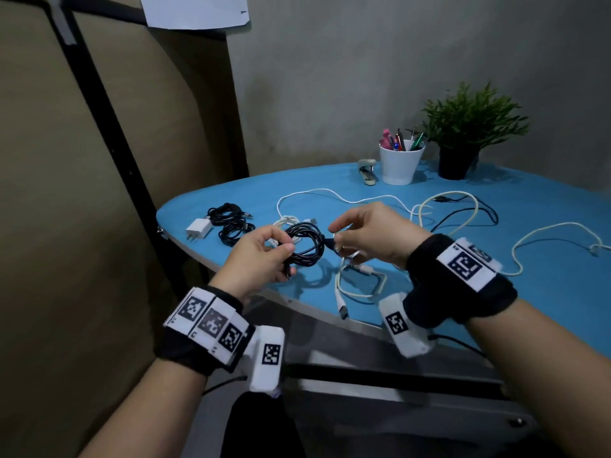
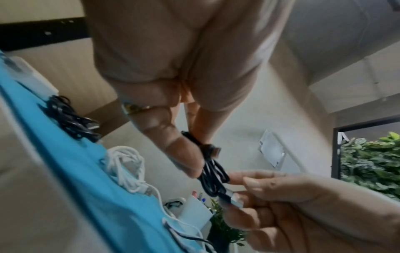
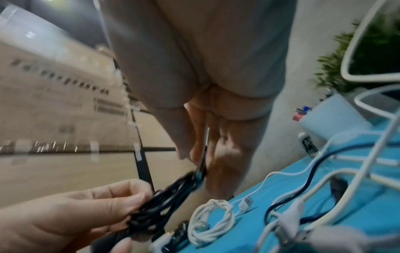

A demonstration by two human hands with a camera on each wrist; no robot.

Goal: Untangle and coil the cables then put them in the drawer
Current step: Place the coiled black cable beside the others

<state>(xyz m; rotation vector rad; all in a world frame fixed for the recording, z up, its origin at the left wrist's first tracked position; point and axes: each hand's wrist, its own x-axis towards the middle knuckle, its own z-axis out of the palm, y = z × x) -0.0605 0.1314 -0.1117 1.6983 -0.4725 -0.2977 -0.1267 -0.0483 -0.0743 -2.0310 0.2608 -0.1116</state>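
Your left hand (image 1: 261, 251) grips the coiled black cable (image 1: 305, 244), held above the tabletop (image 1: 429, 292) near its front edge. Your right hand (image 1: 367, 234) pinches that cable's plug end. Loose white cables (image 1: 360, 282) lie beneath.

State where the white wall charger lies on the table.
In the head view the white wall charger lies at the blue table's far-left edge, beside the coiled black cables.
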